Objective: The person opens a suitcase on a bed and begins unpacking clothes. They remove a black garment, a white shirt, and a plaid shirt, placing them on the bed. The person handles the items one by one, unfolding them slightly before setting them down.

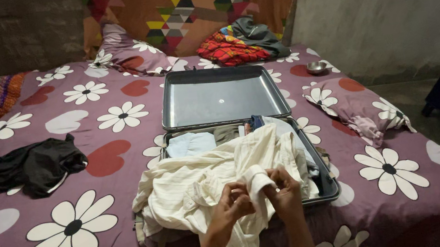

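The left hand (231, 209) and the right hand (284, 192) both pinch the cream shirt (195, 188); it spills under them. Just past them lies the open suitcase (222, 99).

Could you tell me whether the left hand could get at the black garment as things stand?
Probably not right away: both hands, left and right, grip the cream shirt, and the black garment lies far off to the left, though nothing blocks the way.

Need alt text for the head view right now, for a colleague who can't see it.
Both hands, left hand and right hand, grip a cream striped shirt draped over an open grey suitcase on a bed with a purple flowered sheet. Folded clothes lie inside the suitcase; a black garment lies off to the left.
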